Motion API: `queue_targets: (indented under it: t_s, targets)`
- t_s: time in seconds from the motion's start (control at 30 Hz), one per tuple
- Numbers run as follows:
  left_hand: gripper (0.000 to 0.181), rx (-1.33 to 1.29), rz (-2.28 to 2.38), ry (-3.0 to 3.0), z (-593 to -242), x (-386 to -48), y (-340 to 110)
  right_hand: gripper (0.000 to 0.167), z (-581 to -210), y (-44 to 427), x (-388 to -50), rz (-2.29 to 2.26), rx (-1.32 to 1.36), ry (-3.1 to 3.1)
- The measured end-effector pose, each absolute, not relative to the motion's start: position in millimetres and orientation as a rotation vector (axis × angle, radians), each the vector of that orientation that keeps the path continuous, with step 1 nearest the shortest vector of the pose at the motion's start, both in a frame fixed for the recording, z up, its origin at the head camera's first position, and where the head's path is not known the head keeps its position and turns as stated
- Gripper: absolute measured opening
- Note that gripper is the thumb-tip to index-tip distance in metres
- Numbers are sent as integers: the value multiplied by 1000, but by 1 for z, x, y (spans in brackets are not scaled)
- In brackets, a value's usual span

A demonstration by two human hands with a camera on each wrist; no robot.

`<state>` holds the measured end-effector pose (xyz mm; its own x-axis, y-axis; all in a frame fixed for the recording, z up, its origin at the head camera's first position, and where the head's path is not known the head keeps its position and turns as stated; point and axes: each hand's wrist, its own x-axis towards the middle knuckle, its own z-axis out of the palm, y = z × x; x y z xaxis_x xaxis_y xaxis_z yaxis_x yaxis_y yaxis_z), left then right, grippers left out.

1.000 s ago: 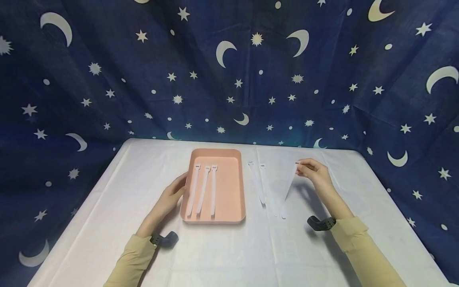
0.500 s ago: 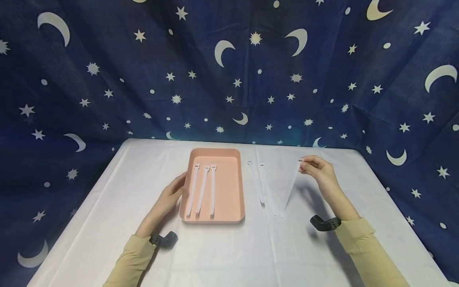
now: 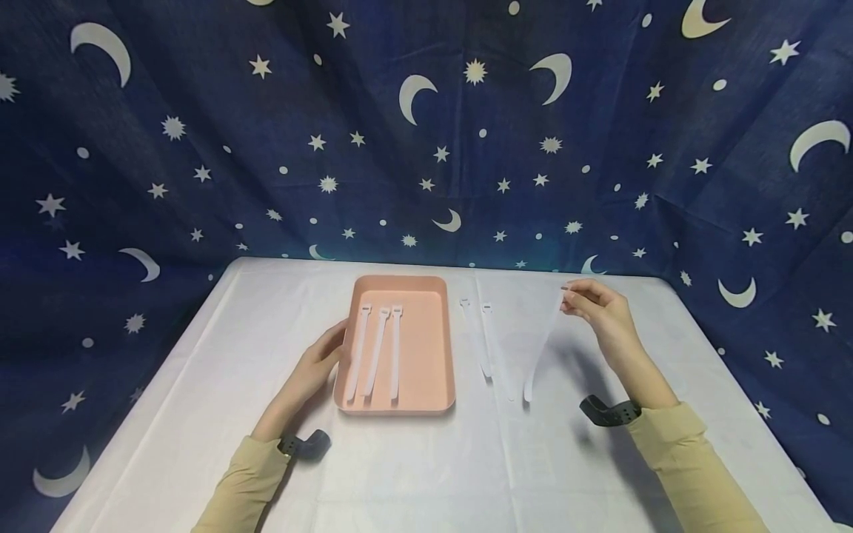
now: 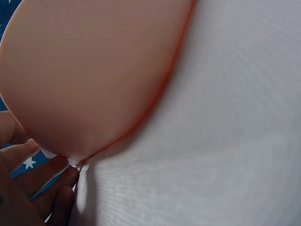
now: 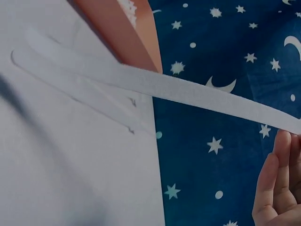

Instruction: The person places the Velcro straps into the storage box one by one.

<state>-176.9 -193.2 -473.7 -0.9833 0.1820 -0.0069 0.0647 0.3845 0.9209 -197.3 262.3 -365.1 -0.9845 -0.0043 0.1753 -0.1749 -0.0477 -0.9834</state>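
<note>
Three white straps [image 3: 396, 355] with slotted heads lie side by side in the left half of a pink tray [image 3: 426, 370]. My left hand [image 3: 318, 366] rests against the tray's left side, fingers at its wall; in the left wrist view the fingers [image 4: 44, 176] are spread at the rim. My right hand [image 3: 609, 318] pinches the head end of another white strap [image 3: 546, 337], which slants down to the left, its tail low over the cloth. The right wrist view shows that strap [image 5: 188, 94] stretching from the fingertips [image 5: 282, 141].
Right of the tray, more white straps [image 3: 474, 333] lie on the white-covered table [image 3: 413, 474], hard to separate from the cloth. A dark blue curtain [image 3: 373, 104] with moons and stars hangs behind the table. Each wrist wears a black band with a camera.
My right hand has moved right and slightly away, raising the strap's head end with it. The left hand still rests at the tray, whose straps lie as before.
</note>
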Motion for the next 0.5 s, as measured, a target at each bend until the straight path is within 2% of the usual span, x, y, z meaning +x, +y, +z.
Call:
queue_targets:
  t_s: [0.5]
  targets:
    - [51,248,1677,2528,-476,-178,-194,12,-352,226,-197,2198,205,-2096]
